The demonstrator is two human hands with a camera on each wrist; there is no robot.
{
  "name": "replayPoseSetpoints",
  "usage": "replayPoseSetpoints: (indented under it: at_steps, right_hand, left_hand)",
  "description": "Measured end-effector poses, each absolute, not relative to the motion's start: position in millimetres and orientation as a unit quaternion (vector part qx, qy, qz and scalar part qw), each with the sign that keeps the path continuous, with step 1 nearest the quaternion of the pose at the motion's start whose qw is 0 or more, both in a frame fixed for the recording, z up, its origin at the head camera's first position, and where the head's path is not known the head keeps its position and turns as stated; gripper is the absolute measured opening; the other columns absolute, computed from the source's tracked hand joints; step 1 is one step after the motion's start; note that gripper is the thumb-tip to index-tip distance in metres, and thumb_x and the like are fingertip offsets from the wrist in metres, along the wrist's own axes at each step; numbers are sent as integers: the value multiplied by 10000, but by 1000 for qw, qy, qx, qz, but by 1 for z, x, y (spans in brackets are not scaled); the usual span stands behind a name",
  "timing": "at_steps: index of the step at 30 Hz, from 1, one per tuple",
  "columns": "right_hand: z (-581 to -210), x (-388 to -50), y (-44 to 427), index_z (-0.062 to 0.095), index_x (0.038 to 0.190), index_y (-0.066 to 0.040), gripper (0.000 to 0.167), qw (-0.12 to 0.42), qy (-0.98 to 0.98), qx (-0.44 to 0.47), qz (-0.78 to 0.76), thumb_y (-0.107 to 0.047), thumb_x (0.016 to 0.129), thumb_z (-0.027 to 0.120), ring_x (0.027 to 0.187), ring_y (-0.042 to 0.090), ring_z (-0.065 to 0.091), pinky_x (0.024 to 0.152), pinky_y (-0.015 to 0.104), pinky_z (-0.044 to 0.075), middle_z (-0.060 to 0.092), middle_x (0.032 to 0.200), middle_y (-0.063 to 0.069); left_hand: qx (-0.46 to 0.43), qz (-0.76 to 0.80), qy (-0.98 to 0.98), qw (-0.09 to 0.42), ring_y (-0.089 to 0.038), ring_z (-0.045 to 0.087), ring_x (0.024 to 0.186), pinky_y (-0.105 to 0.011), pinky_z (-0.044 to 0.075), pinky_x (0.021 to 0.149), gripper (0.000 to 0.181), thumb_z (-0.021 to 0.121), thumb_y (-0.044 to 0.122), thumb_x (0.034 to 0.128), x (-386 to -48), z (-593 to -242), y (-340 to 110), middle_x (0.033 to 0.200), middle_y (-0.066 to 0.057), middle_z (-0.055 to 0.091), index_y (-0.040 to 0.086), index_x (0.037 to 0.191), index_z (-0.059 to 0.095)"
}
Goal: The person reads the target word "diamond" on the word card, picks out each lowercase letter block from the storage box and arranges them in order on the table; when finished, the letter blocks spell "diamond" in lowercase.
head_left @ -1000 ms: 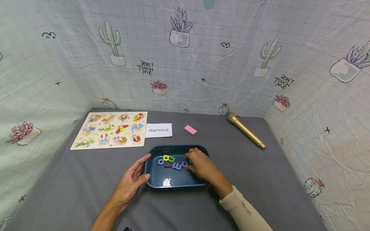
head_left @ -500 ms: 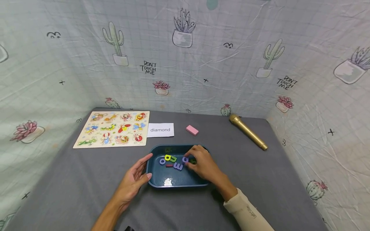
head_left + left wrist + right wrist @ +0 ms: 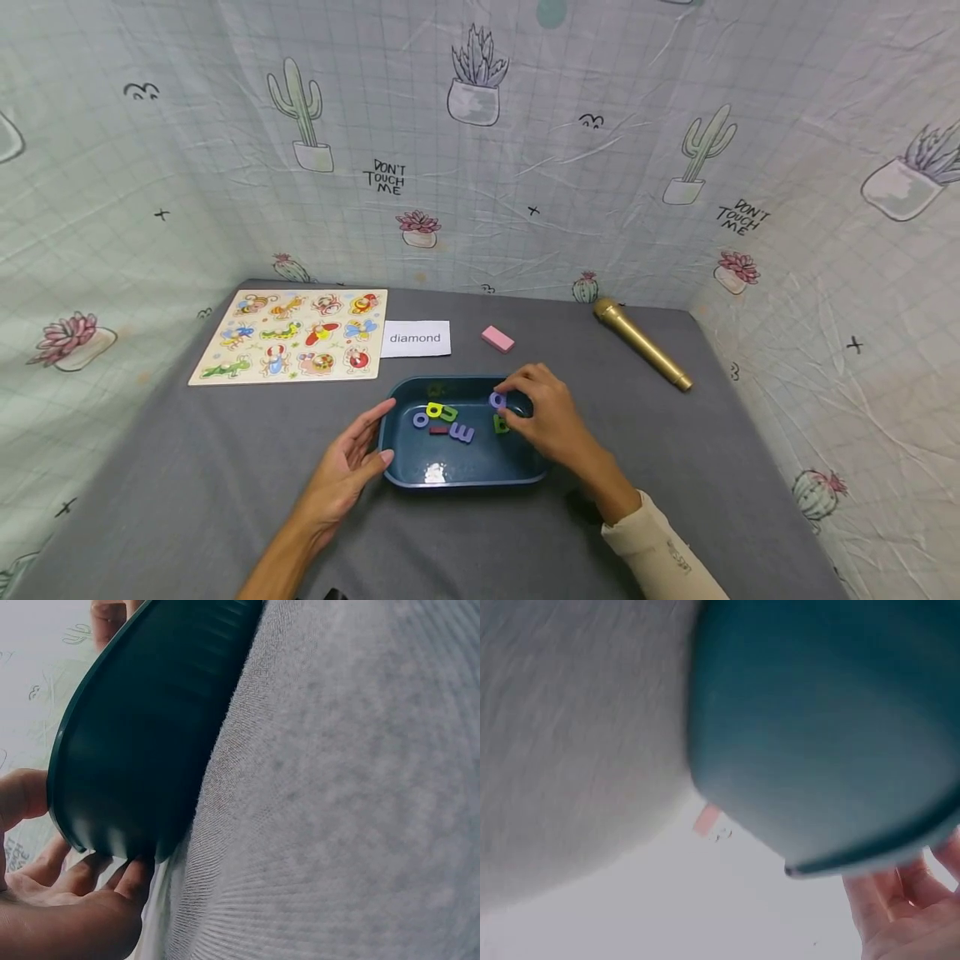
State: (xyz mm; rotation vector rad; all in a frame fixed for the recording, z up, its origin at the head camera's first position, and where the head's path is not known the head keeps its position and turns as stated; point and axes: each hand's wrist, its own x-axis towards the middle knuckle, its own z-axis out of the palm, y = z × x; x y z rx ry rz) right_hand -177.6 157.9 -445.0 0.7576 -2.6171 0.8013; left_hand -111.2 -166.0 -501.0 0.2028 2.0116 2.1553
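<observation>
Between thumb and finger of our right hand [image 3: 551, 417], we pinch a purple ring-shaped letter [image 3: 497, 401] over the dark-blue rectangular plastic tray [image 3: 465, 481]. Our left hand [image 3: 341, 471], fingers apart, touches the tray's side. With a too loose pinch, the letter could drop.

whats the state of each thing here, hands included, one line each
Tray, open side up
Rightmost purple letter, pinched
Right hand, pinching that letter
Other letters, loose in the tray
Left hand, touching the tray's left end
Microphone, lying down
Word card, flat, "diamond" facing up
Pink block, lying flat
Picture board, flat, pictures up
</observation>
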Motion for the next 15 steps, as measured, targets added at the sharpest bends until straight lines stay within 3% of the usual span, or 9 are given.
replayPoseSetpoints:
  at_steps: [8,15]
  right_hand:
    - [-440,-182,186,803,1112,-128,316,172,-908,261,279,-113,822,927,991,207,617,820,388,546,719,1086,19]
    - [-438,-183,210,806,1113,-110,322,190,-912,245,267,-77,815,924,1006,219,619,844,438,540,737,1095,33]
  left_hand:
    - [64,726,678,96,-324,119,1671,-38,352,1095,701,646,65,1049,-112,-500,-166,1770,-20,246,136,1668,325]
    - [61,723,681,95,-326,123,1670,-25,350,1076,680,648,72,1050,-111,-500,-166,1770,-17,243,198,1654,363]
